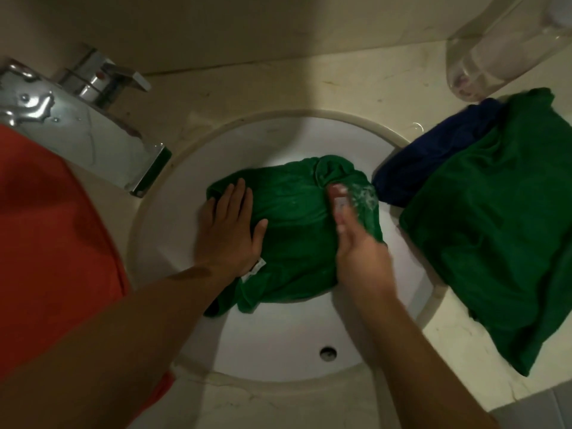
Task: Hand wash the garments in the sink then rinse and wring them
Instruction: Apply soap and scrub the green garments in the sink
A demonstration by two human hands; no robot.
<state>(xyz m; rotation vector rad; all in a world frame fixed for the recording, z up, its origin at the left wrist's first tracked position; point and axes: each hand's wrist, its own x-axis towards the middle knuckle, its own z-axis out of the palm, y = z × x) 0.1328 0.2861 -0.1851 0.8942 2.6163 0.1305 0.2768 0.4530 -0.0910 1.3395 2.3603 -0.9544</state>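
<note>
The left forearm (130,317) and right forearm (411,345) reach forward, bare. The left hand (229,233) lies palm down, fingers straight and slightly spread, thumb out sideways. The right hand (360,249) is turned on edge, fingers pointing away (blurred, so its grip is unclear).

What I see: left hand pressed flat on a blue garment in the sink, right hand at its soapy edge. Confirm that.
Wrong colour: the garment in the sink is green, not blue, as the head view shows. The left hand is pressed flat on it, the right hand at its soapy edge.
</note>
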